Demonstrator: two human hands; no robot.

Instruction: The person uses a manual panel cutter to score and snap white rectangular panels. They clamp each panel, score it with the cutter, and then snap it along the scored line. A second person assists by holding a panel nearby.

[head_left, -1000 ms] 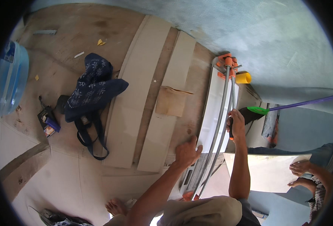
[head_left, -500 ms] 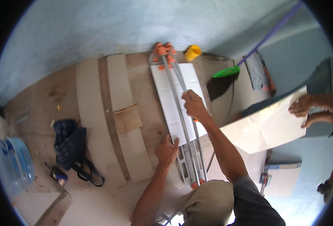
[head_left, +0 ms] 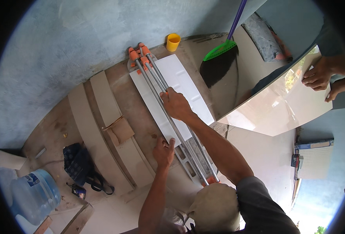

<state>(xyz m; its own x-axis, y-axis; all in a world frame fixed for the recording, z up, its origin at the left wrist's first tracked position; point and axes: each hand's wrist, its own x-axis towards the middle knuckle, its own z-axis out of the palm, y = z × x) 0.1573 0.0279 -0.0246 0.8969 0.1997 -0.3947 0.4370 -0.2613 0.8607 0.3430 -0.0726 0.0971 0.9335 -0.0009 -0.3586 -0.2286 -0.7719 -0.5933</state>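
A tile cutter with orange ends and twin steel rails [head_left: 140, 53] lies on the floor over a white tile [head_left: 192, 97]. My right hand [head_left: 174, 103] is closed on the cutter's handle, which it mostly hides, about a third of the way down from the far end. My left hand [head_left: 164, 154] grips the near left corner of the white tile, thumb and fingers at its edge.
Two cardboard-coloured strips [head_left: 86, 128], a folded brown piece [head_left: 119, 132], a dark bag [head_left: 76, 163] and a water jug [head_left: 33, 193] lie left. A broom [head_left: 218, 60] and yellow cup [head_left: 172, 41] stand near the wall. A co-worker's hands [head_left: 317, 76] hold a glossy beige tile [head_left: 270, 109].
The view has swung, bringing more wall into sight. My right hand has moved slightly toward the cutter's far end. The co-worker's beige tile has tilted more.
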